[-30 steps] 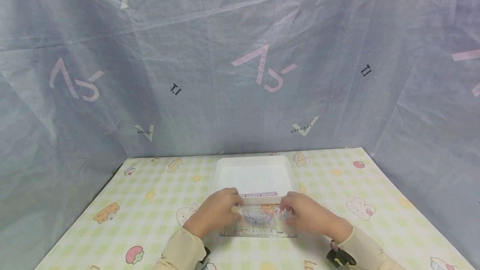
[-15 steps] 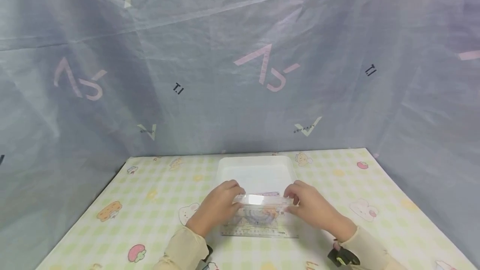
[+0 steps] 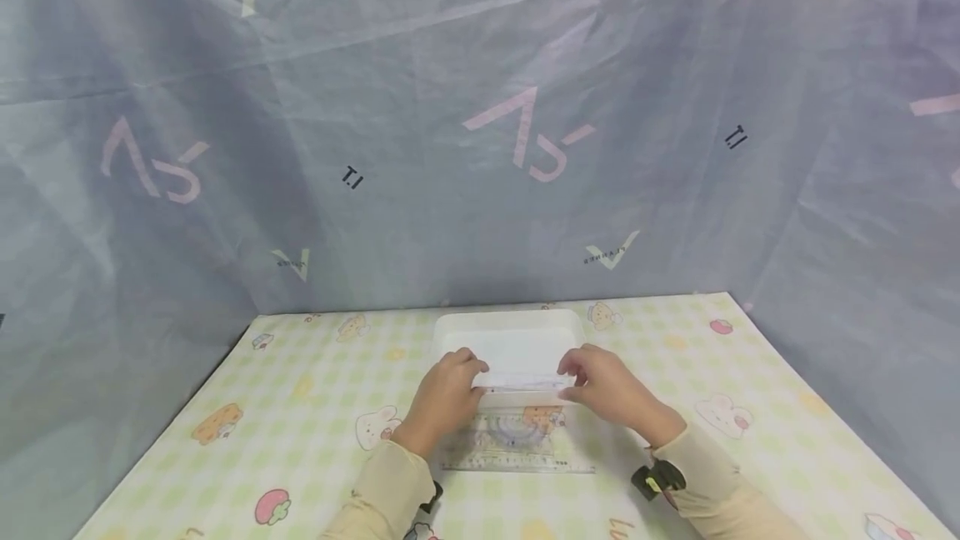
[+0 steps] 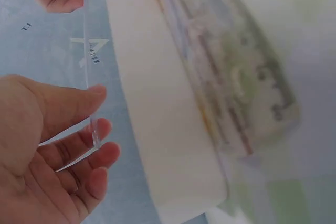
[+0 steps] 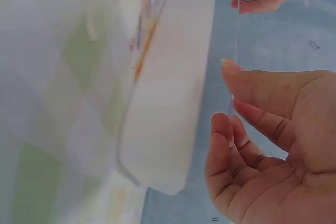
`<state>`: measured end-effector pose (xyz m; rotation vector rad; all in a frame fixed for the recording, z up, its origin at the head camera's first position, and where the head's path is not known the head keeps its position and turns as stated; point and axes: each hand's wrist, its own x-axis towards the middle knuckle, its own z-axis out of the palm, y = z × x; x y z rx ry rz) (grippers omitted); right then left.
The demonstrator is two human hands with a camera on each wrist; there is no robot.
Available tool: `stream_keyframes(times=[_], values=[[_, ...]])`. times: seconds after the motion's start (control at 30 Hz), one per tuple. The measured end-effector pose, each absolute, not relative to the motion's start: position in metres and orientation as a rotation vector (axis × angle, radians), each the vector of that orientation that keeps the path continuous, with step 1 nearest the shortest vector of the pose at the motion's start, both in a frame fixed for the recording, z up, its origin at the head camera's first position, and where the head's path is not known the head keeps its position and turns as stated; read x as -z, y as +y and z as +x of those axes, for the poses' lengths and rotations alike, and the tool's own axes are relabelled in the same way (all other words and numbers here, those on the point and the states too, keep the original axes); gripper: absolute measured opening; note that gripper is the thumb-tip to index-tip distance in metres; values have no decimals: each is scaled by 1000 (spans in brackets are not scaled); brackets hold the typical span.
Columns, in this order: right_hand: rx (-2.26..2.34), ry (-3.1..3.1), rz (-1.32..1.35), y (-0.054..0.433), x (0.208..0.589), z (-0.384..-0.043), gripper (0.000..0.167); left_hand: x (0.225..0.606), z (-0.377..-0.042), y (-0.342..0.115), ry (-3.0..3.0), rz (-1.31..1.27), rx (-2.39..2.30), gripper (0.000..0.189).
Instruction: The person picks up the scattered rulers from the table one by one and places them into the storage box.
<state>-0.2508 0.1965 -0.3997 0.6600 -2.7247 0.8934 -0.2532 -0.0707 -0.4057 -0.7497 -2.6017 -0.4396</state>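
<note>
Both hands hold a thin, clear plastic ruler [image 3: 522, 381] by its two ends, above the near part of a white tray [image 3: 510, 320]. My left hand [image 3: 444, 394] pinches one end between thumb and fingers, and my right hand [image 3: 613, 386] pinches the other. In the left wrist view the clear strip [image 4: 87, 69] shows edge-on, its markings unreadable. On the cloth in front of the tray lie a clear protractor piece [image 3: 517, 430] and a clear ruler with a scale [image 3: 517, 466]. Whatever lies inside the tray beneath the held ruler is hard to tell apart from it.
A table with a green checked cloth [image 3: 300, 457] carries the tray at its middle. Behind it and at both sides hangs a grey-blue curtain [image 3: 420, 215]. A dark strap [image 3: 658, 480] is on the right wrist.
Both hands have lifted the clear ruler off the table pieces and moved it forward over the tray's near rim. The protractor piece and scaled ruler stay on the cloth.
</note>
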Motion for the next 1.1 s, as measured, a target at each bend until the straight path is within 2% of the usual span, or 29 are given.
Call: stream_keyframes(times=[0.37, 0.63, 1.1], values=[[-954, -2754, 623, 202, 423, -264, 15, 418, -259, -74, -2728, -736, 609, 18], [-910, -2751, 673, 201, 425, -264, 10, 419, -258, -76, -2719, -754, 642, 15], [-1008, -2748, 576, 200, 421, -263, 12, 418, -259, -75, -2773, -702, 754, 26]])
